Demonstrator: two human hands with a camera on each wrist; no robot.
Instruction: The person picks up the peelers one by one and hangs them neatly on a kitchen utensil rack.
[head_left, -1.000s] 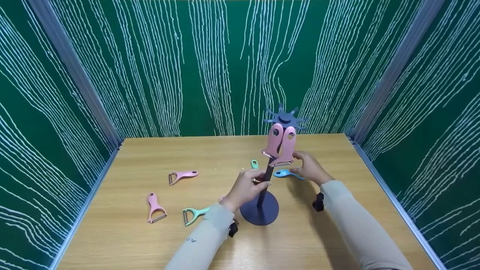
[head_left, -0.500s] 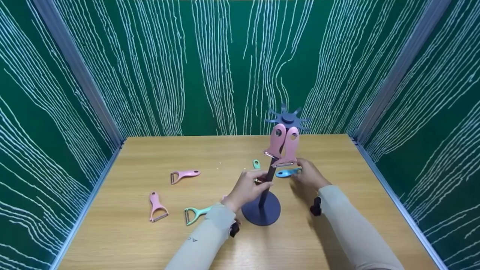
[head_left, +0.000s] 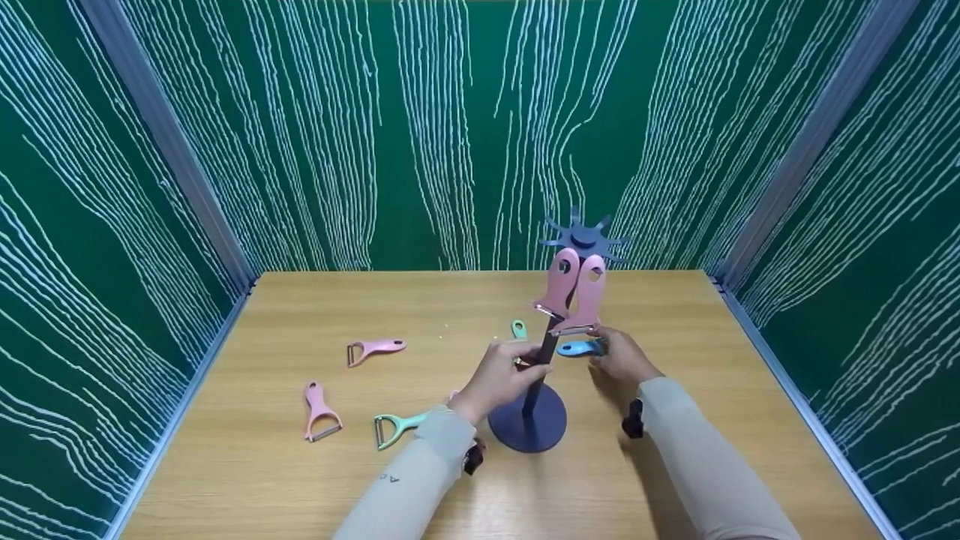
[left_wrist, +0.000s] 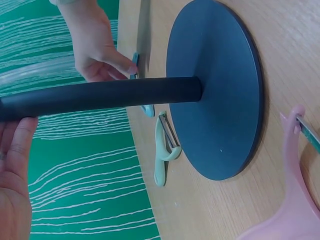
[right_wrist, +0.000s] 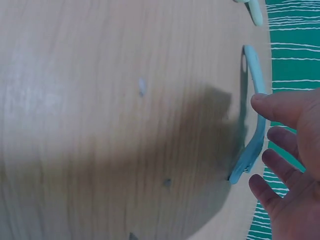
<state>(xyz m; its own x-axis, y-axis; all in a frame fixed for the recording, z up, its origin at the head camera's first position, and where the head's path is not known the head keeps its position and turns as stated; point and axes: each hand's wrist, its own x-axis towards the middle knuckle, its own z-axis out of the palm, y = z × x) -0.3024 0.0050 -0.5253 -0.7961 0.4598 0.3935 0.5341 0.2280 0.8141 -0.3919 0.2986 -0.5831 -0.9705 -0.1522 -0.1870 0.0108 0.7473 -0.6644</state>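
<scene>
My left hand [head_left: 499,381] grips the dark post [head_left: 549,346] of a stand with a round base [head_left: 528,436]. Up top is a spiked hook ring [head_left: 583,241], from which two pink peelers hang side by side: one pink peeler [head_left: 559,283] and another pink peeler [head_left: 591,292]. To the right of the post, my right hand [head_left: 627,358] pinches a blue peeler [head_left: 576,349] low at the table. In the right wrist view the thumb lies over the handle of the blue peeler [right_wrist: 255,70], the other fingers beyond it. The hand covers its head in the head view.
A green peeler [head_left: 518,328] lies behind the stand, partly hidden by my left hand. Left of it lie two pink peelers [head_left: 386,346] and a green peeler [head_left: 401,426]. Another pink peeler [left_wrist: 285,215] is close beside the base. Green, white-streaked walls [head_left: 427,135] enclose the wooden table [head_left: 300,304].
My right hand has closed in on the blue peeler, thumb and fingers coming round its handle. My left hand keeps its grip on the post. The whole view has shifted slightly.
</scene>
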